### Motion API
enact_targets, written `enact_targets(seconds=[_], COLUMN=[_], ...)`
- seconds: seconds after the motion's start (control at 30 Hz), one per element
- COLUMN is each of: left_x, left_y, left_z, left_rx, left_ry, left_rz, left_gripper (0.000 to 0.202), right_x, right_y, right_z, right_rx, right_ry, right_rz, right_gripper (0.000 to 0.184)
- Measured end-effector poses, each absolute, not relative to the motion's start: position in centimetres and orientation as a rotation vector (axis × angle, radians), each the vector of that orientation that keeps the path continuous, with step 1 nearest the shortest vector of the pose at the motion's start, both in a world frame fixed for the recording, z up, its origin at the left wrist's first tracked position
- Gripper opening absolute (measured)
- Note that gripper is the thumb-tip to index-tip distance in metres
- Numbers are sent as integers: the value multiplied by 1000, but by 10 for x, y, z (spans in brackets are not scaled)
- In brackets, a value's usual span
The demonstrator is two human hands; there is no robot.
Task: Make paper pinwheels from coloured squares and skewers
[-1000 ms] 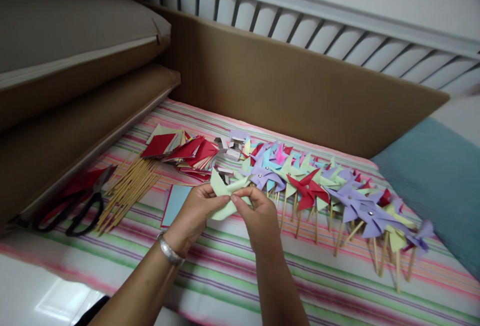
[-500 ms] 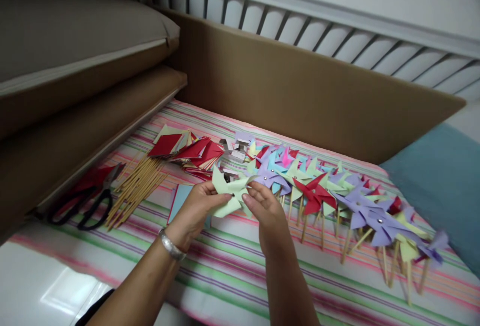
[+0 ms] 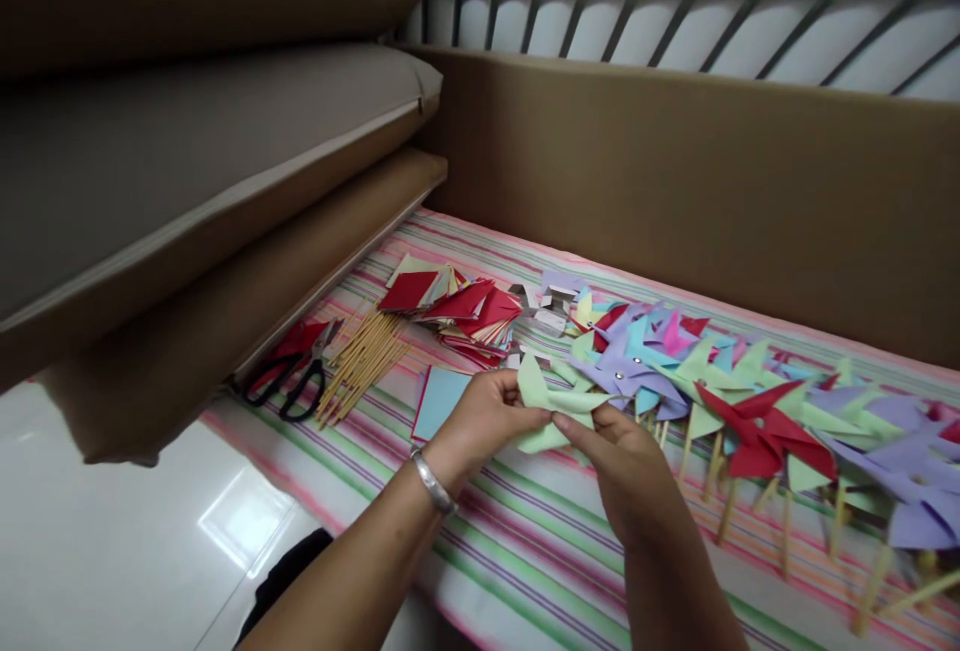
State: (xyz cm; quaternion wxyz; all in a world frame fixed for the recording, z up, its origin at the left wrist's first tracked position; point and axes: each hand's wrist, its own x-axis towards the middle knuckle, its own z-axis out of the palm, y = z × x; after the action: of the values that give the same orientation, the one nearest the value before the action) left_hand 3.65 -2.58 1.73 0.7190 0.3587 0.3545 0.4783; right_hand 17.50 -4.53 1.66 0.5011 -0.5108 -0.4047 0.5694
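Note:
Both my hands pinch a pale green paper pinwheel (image 3: 555,403) at its middle, above the striped mattress (image 3: 525,551). My left hand (image 3: 484,416), with a silver bracelet on the wrist, grips its left side. My right hand (image 3: 626,451) grips it from the right with fingertips pressed together. Just beyond lies a row of finished pinwheels on sticks (image 3: 750,401) in purple, red, green and blue, stretching off to the right. A blue paper square (image 3: 439,401) lies flat under my left hand.
A stack of coloured paper squares (image 3: 457,306), a bundle of wooden sticks (image 3: 364,361) and black scissors (image 3: 292,383) lie at the left of the mattress. Brown cushions (image 3: 187,181) lean at left; a brown board (image 3: 712,181) stands behind. White floor (image 3: 112,531) shows at lower left.
The view has swung left and down, so everything sits further right in the frame. My hands keep their pinch on the green pinwheel and have shifted only slightly.

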Motion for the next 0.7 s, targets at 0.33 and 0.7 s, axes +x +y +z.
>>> enact_targets(seconds=[0.33,0.7], left_x=[31,-70], left_y=[-37,1], left_z=[14,-5], left_rx=[982,1885], left_ry=[884,2170], left_rz=[1117,565], left_gripper=[32,18], right_x=[178,202], right_y=[-51,-55], right_z=[13,12], right_rx=[-1224,-1058], right_ry=[-972,-881], right_rz=[1367,1352], right_gripper=[31,25])
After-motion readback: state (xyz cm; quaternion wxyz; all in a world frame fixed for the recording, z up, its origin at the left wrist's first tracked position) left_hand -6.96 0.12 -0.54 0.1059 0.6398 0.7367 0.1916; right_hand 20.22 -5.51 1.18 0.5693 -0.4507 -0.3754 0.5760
